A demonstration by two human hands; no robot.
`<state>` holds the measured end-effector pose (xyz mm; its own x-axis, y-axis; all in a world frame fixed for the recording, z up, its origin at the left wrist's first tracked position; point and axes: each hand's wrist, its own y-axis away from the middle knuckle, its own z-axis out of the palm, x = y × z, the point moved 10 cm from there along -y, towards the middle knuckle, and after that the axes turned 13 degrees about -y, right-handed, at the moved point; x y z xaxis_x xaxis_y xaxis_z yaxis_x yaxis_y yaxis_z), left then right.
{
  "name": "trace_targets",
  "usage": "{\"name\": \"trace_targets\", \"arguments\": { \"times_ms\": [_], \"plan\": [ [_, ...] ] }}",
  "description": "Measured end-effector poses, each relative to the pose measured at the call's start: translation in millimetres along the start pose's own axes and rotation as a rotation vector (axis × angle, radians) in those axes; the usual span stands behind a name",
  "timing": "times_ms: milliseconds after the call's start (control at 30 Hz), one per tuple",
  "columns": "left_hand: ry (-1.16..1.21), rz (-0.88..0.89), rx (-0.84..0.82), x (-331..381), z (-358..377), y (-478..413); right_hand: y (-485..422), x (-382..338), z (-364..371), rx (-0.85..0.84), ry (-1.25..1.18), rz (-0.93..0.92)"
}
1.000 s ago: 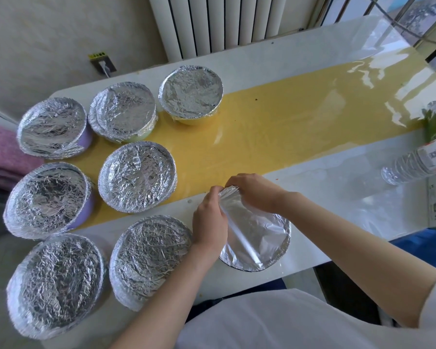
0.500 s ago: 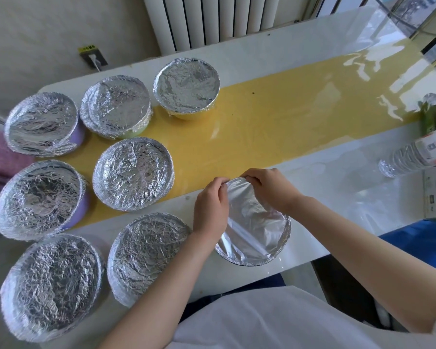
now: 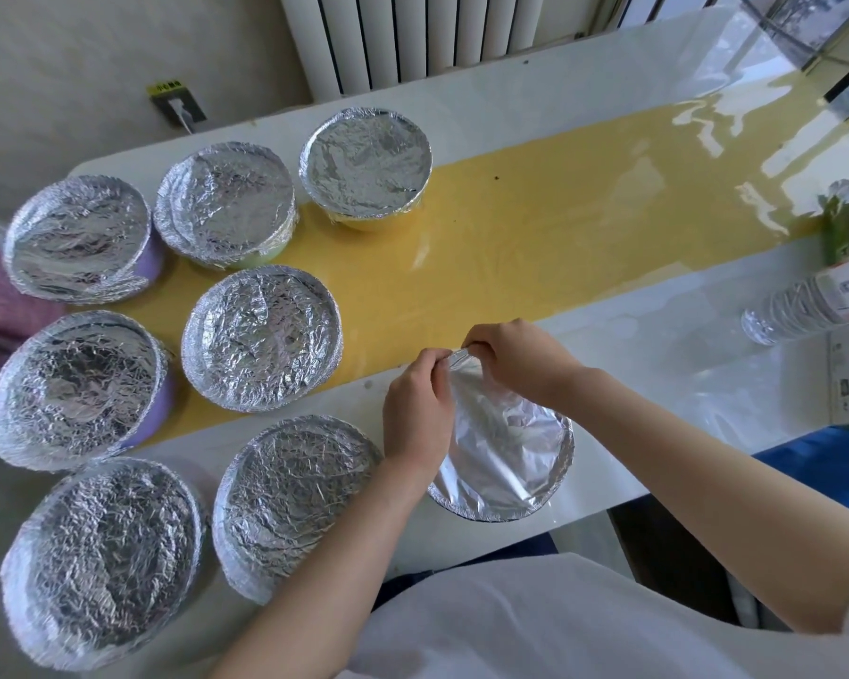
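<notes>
Both hands, left hand [image 3: 416, 414] and right hand [image 3: 515, 357], pinching foil sheet [image 3: 506, 448] at bowl's far rim; seven foil-covered bowls [image 3: 261, 343] alongside on table [image 3: 658, 394].

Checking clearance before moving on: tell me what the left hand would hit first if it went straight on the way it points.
Most likely the right hand, whose fingers pinch the same edge of the foil just ahead of the left hand; depth is hard to judge.

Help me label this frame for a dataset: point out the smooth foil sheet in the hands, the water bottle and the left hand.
smooth foil sheet [image 3: 506, 448], head view, middle of its shiny surface.
water bottle [image 3: 800, 306], head view, ribbed clear body.
left hand [image 3: 417, 414], head view, back of the hand.
</notes>
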<state>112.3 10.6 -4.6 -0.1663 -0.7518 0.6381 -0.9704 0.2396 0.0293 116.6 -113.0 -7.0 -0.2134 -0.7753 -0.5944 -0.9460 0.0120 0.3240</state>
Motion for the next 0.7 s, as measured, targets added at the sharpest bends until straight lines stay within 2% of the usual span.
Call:
{"name": "trace_targets", "arguments": {
  "times_ms": [200,333,533,600,700],
  "plan": [
    [-0.038,0.033,0.039,3,-3,2,-4,-14,0,-0.039,0.230,-0.048],
    [-0.046,0.014,0.049,1,-4,1,-5,-18,5,-0.062,0.127,-0.099],
    [-0.064,0.015,0.024,5,-2,4,-2,-19,6,-0.033,0.124,-0.118],
    [-0.103,-0.006,-0.012,4,1,5,-1,-15,7,-0.023,0.090,-0.092],
    [-0.179,-0.054,-0.071,0,5,10,3,-3,0,0.026,-0.099,-0.007]
  ]
}}
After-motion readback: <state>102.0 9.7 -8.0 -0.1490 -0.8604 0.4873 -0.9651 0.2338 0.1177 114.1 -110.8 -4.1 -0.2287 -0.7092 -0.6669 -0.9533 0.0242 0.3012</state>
